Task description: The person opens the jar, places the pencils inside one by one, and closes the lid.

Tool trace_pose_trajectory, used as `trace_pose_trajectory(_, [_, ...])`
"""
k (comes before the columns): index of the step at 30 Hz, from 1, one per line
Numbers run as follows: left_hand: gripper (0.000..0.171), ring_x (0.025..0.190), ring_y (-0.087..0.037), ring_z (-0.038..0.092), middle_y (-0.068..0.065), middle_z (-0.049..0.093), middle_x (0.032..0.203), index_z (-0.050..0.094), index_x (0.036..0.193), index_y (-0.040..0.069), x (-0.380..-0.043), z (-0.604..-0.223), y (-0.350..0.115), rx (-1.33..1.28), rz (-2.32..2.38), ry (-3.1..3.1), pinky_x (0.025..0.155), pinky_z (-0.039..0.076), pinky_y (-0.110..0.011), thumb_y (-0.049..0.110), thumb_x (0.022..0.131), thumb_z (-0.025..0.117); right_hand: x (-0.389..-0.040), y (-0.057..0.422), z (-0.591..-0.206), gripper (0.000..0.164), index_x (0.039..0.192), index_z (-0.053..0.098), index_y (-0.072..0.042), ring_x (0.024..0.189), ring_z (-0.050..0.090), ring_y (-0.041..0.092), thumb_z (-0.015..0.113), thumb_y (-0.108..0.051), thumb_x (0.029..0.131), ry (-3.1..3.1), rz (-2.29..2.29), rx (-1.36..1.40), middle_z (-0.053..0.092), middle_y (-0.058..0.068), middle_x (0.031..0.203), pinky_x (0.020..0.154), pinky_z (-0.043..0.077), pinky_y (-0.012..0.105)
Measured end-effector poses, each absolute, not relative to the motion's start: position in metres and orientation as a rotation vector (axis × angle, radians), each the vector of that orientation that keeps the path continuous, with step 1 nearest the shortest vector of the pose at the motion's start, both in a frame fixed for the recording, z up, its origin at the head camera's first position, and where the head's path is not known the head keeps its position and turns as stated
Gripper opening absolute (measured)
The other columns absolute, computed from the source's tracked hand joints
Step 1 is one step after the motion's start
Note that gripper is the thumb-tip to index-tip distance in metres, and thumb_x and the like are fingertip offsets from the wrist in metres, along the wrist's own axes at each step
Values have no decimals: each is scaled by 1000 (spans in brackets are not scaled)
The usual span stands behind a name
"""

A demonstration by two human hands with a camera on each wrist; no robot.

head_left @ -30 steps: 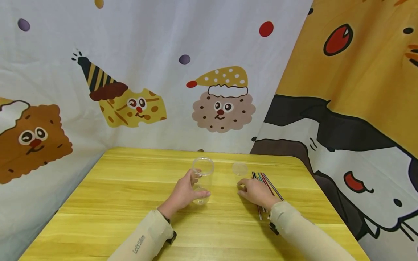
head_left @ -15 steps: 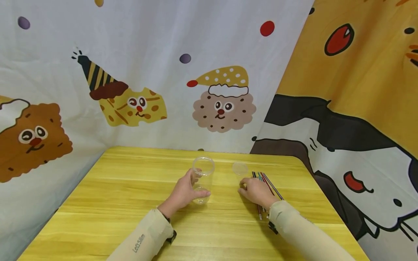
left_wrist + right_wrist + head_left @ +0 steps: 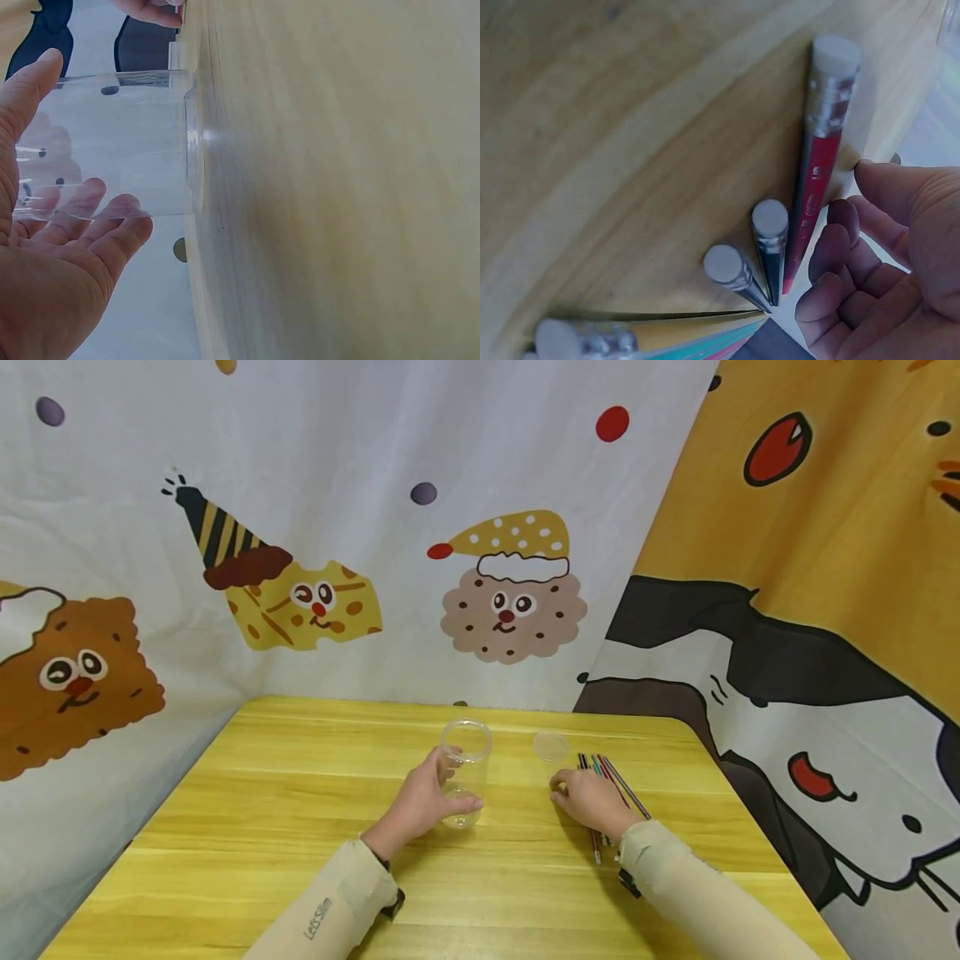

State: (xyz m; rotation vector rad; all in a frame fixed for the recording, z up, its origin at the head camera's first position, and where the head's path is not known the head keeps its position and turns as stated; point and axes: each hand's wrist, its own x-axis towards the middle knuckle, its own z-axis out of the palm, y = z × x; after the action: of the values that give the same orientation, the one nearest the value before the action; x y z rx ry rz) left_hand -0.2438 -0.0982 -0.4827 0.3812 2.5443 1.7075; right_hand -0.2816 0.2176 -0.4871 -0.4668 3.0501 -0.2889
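On the wood-grained worktop [image 3: 300, 777], a clear plastic cup [image 3: 472, 775] is upright near the middle, its base at or just over the surface, its mouth uncovered and nothing visible inside. The left hand [image 3: 420, 797] grips it, thumb on the near side and fingers curled round the far side. Over to the right, the right hand [image 3: 592, 802] has its fingers loosely bent and, by its wrist view, pinches nothing; a red pencil [image 3: 814, 180] is just beside the fingertips, though I cannot tell whether they touch. More pencils [image 3: 627, 788] lie partly under that hand (which makes them hard to count). Beyond them a flat clear disc [image 3: 551, 747], probably a lid, lies apart from the cup. I judge the work barely begun: the cup is in hand, but the pencils and disc are not yet brought to it.
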Motion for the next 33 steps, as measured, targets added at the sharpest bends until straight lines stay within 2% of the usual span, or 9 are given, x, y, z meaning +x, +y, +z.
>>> trace_pose_trajectory(7, [62,143,-41,57,-7,59,154,54,129,16,-244,-483,-98,374,1717,2542,117,50,-59,26,83,95,-281,221,-482,26,123,76,-16,84,70,15,75,-31,102,3021,-273,-421,79,2,105,72,60,41])
trace_pose_trajectory(10, [61,144,-41,57,-8,59,154,54,128,16,-244,-483,-97,371,1714,2541,117,50,-59,26,84,95,-282,223,-483,26,124,76,-14,87,72,16,75,-29,102,3019,-287,-427,79,3,108,75,61,42])
trace_pose_trajectory(17, [75,145,-40,55,-9,60,153,52,141,18,-243,-482,-98,351,1720,2528,117,50,-57,31,82,96,-284,223,-483,25,126,76,-14,98,75,22,75,-25,103,3010,-326,-424,79,6,115,84,63,45])
trace_pose_trajectory(20, [76,146,-40,55,-9,59,154,52,142,16,-243,-482,-98,351,1721,2528,116,50,-58,31,82,96,-284,222,-483,25,127,76,-14,103,75,26,74,-21,103,2999,-359,-411,78,7,118,86,63,46])
trace_pose_trajectory(26, [73,145,-40,56,-8,59,154,53,139,16,-243,-481,-97,347,1715,2537,116,50,-58,29,82,96,-283,219,-484,25,126,76,-11,102,75,28,75,-10,100,3014,-395,-424,77,11,115,81,64,44])
trace_pose_trajectory(33, [80,146,-40,55,-11,60,153,51,145,19,-242,-481,-98,336,1723,2526,117,50,-58,31,81,97,-280,212,-481,26,122,75,0,96,73,29,76,1,96,3069,-439,-418,76,16,107,78,63,42])
